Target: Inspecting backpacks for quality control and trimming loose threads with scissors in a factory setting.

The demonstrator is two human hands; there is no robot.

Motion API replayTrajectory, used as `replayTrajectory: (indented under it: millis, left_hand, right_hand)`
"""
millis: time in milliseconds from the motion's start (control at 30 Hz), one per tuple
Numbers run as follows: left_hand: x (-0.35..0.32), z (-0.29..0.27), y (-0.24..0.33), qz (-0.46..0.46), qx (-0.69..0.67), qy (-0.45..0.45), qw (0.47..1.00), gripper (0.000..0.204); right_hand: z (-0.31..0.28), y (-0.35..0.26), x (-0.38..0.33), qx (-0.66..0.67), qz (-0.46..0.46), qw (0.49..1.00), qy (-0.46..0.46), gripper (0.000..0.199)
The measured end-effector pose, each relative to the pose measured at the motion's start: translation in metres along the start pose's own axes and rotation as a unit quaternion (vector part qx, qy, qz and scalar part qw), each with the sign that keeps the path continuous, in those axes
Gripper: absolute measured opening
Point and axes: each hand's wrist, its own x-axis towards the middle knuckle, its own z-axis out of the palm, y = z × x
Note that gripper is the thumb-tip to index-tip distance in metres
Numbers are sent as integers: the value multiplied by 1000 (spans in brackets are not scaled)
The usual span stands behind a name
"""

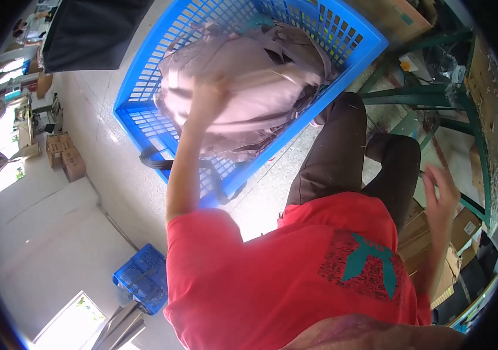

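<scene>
My left hand [211, 92], smeared by motion, reaches over a heap of dusty-pink fabric bags [260, 81]. The blur hides whether its fingers grip the cloth or only touch it. Straps and seams show on the heap, which fills much of a large blue plastic basket [122, 108] with slotted walls. A dark strap [157, 163] hangs over the basket's near left side. Off to the right, beside a green metal frame, my right hand [440, 191] has its fingers bent together. A small dark tip shows by those fingers, too little to name.
A worktable with green legs [412, 96] and a worn edge stands close on the right, cardboard boxes [415, 233] below it. Left of the basket is a black bin [94, 35]. Farther off lie a blue crate [144, 277] and stacked cartons [65, 156] by the wall.
</scene>
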Motion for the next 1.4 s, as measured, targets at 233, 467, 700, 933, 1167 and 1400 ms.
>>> replayTrajectory:
  millis: [233, 467, 700, 933, 1167, 1400]
  left_hand:
    - [46, -134, 170, 262, 31, 155, 952, 11]
    - [86, -181, 131, 64, -193, 462, 863, 59]
    - [154, -114, 179, 11, -652, -16, 758, 30]
    - [209, -106, 260, 78, -593, -93, 796, 29]
    - [193, -91, 246, -10, -617, -112, 779, 31]
    - [130, -32, 234, -101, -792, -50, 600, 29]
  right_hand:
    - [34, -154, 107, 73, -314, 943, -82, 59]
    - [-20, -76, 55, 278, -189, 940, -68, 32]
    - [-31, -4, -25, 580, -28, 807, 106, 25]
    - [-40, 25, -67, 631, 19, 751, 190, 22]
    - [-32, 46, -70, 651, 54, 750, 99, 24]
    - [-16, 59, -73, 565, 57, 786, 244, 37]
